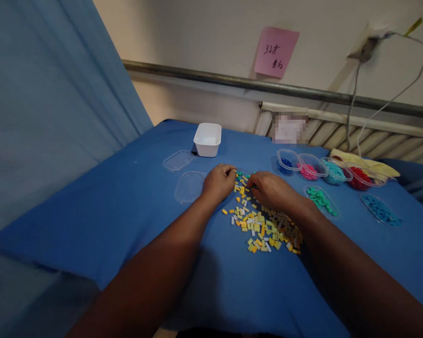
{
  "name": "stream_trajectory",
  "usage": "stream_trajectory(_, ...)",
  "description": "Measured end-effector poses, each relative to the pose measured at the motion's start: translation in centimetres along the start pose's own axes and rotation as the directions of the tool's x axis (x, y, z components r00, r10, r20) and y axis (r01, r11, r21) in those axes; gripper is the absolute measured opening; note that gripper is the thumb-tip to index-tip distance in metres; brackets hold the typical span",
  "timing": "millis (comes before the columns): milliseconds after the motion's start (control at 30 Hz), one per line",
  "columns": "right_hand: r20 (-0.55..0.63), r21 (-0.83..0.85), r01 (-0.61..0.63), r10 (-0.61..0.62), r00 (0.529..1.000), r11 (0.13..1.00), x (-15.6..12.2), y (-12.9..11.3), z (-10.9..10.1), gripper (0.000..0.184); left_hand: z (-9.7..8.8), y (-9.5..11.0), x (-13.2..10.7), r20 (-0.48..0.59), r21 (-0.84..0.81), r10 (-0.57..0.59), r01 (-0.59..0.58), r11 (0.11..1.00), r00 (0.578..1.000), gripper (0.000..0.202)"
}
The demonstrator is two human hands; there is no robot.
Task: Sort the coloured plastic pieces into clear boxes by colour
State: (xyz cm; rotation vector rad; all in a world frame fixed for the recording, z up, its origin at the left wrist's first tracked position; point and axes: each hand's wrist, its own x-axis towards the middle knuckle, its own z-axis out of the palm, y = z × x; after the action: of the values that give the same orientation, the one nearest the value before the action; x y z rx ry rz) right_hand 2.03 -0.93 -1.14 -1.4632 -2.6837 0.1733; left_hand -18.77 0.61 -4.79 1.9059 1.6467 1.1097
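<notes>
A loose pile of small yellow, orange, white and green bricks (262,227) lies on the blue cloth of the table (127,206). My left hand (219,181) rests at the pile's far left edge with its fingers curled under. My right hand (271,188) lies over the far end of the pile, fingers bent and pinched among the bricks. What either hand holds is too small to make out.
Two clear lids (178,160) (189,186) lie to the left. A white tub (207,139) stands behind them. Clear tubs of dark blue (286,162), pink (308,169), turquoise (334,172), red (361,177), green (320,199) and light blue bricks (380,210) sit at right.
</notes>
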Motion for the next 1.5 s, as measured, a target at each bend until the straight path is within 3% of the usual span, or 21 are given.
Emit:
stream_trajectory(167, 0.007, -0.042, 0.033, -0.033, 0.999, 0.999, 0.0, -0.5, -0.3, 0.035, -0.1, 0.1, -0.1, 0.002, 0.025, 0.000, 0.000, 1.000, 1.000, 0.026)
stream_trajectory(333, 0.039, -0.116, -0.009, 0.013, 0.999, 0.993, -0.1, -0.8, -0.8, 0.029, -0.1, 0.1, -0.1, 0.006, 0.017, -0.001, 0.001, 1.000, 1.000, 0.025)
stream_trajectory(733, 0.009, -0.065, -0.006, 0.007, 1.000, 0.998, -0.4, -1.0, -0.7, 0.021, -0.2, 0.2, -0.2, -0.010, 0.019, 0.003, -0.002, 1.000, 1.000, 0.026)
stream_trajectory(1000, -0.096, 0.032, -0.002, 0.005, 0.995, 0.999, -1.0, -0.4, -1.3, 0.014, -0.3, -0.9, 0.8, -0.048, -0.025, -0.026, 0.025, 0.999, 0.999, 0.028)
stream_trajectory(1100, -0.167, 0.137, -0.033, 0.056, 0.984, 0.990, -2.6, 1.4, -2.3, 0.013, -0.6, -1.4, 1.3, -0.068, -0.048, -0.062, 0.059, 0.997, 0.996, 0.029)
stream_trajectory(1233, -0.248, 0.222, -0.130, 0.184, 0.951, 0.966, -7.1, 6.1, -3.1, 0.017, -0.8, -1.6, 1.5, -0.081, -0.041, -0.066, 0.063, 0.997, 0.995, 0.032)
stream_trajectory(1400, -0.320, 0.206, -0.388, 0.437, 0.841, 0.898, -13.0, 12.5, -1.8, 0.027, -0.5, -1.8, 1.7, -0.071, -0.015, -0.070, 0.070, 0.997, 0.995, 0.032)
stream_trajectory(1500, -0.291, 0.178, -0.442, 0.476, 0.830, 0.879, -14.4, 14.1, -0.6, 0.030, -0.4, -2.1, 1.9, -0.074, -0.016, -0.069, 0.068, 0.998, 0.995, 0.033)
